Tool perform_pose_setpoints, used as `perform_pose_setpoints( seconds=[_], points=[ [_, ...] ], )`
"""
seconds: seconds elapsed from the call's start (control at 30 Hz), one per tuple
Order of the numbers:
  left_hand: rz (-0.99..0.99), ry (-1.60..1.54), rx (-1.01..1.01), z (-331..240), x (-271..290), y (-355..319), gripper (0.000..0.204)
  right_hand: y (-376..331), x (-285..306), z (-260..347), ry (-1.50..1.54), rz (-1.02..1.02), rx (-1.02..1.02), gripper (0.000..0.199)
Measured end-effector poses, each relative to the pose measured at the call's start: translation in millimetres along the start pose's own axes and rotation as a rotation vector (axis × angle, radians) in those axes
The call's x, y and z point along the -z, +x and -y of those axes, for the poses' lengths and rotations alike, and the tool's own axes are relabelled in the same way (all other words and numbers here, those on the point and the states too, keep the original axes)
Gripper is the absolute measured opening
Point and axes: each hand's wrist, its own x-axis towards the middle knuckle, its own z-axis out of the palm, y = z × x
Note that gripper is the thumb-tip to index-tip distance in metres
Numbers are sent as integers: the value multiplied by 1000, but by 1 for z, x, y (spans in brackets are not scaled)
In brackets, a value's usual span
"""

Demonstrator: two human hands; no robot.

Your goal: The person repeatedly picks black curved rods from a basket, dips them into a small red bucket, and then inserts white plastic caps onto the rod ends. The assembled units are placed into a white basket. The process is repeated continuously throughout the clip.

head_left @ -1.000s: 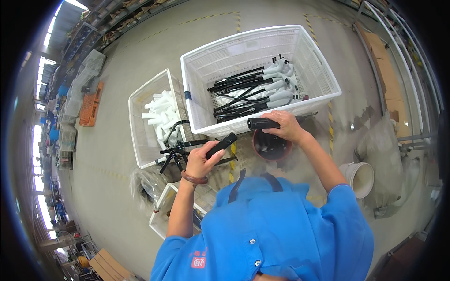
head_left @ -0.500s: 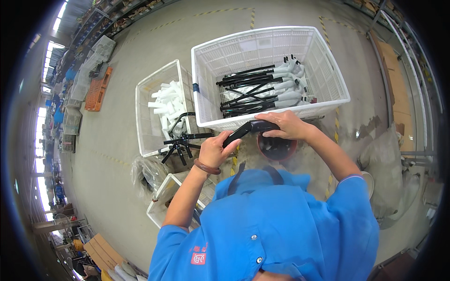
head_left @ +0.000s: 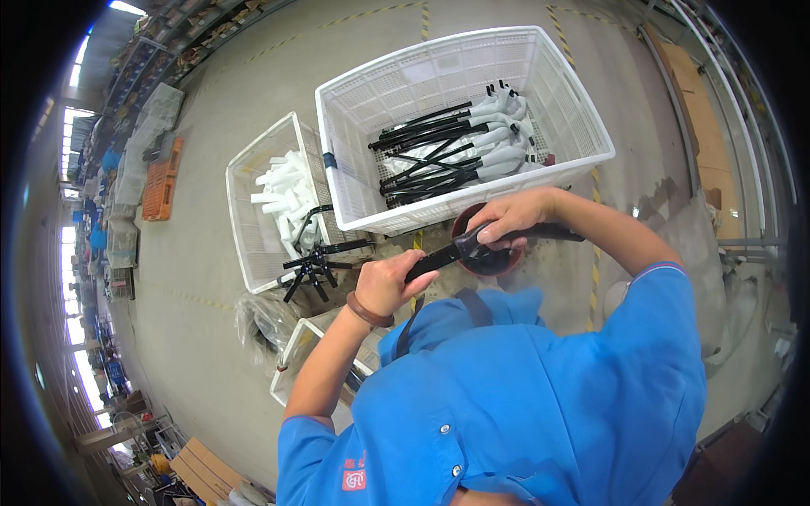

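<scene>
Both hands have closed onto one black rod [head_left: 472, 244], joined since the earlier frame; big crate [head_left: 472, 51] lies beyond them; rod runs left-right; right hand [head_left: 515, 218] grips one end, left hand [head_left: 390, 282] clasps the other.

White crates [head_left: 472, 67], black rod [head_left: 439, 260], seemingly dark-red bowl [head_left: 462, 226].

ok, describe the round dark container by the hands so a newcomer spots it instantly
Start at the big white mesh crate holding black and white parts. Just below its near rim, on the concrete floor, sits a small round bowl, dark red outside and black inside, under the right hand. It is the only round, reddish container; its neighbours are white and rectangular.
</scene>
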Motion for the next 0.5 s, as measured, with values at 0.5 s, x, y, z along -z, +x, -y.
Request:
perform_pose_setpoints(
  seconds=[0.5],
  points=[
    [200, -18, 110, 11, -25, 5, 67, 68, -87, 1, -1391, -713, 152, 29]
  ],
)
